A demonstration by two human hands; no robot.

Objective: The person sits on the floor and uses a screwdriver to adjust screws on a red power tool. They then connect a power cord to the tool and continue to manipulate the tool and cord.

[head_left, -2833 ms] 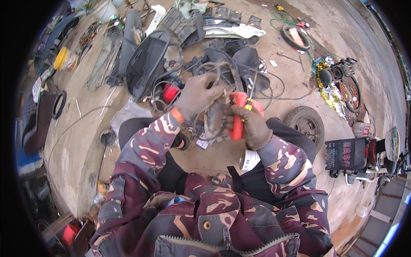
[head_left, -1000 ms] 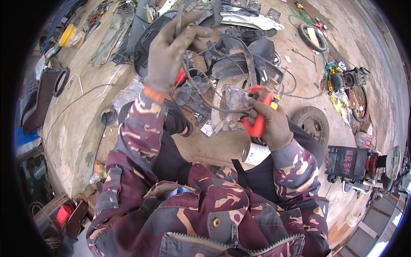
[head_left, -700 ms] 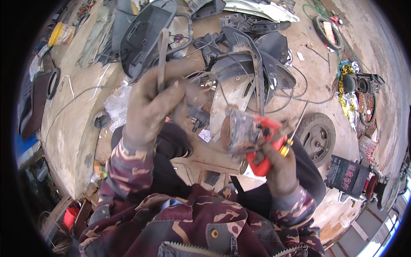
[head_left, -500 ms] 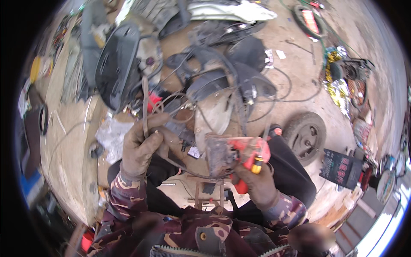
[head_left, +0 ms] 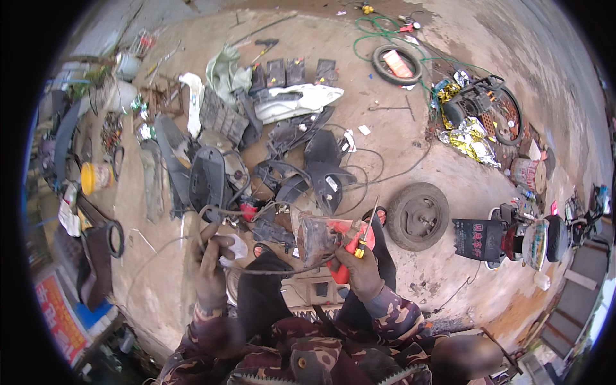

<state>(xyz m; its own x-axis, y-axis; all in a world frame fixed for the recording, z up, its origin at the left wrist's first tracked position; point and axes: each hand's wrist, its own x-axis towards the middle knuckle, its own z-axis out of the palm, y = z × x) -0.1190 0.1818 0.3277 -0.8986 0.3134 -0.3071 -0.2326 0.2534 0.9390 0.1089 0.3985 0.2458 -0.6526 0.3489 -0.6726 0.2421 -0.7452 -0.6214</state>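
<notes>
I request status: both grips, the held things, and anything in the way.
Left grip blurred, at cable. Right grip holds red hand tool, yellow-handled screwdriver. Grimy block beside red hand tool. Cable between grips; plastic panels beyond.

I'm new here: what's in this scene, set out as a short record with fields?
Left: left hand gloved, at a dark cord; too blurred to tell its grip
Right: right hand gloved, closed around a red handle, with a yellow-handled screwdriver
Beside right hand: grimy block-shaped part
Ground, right: tyred wheel
Ground, ahead: dark tray-like panel; farther off, white panel
Far left: yellow bucket
</notes>
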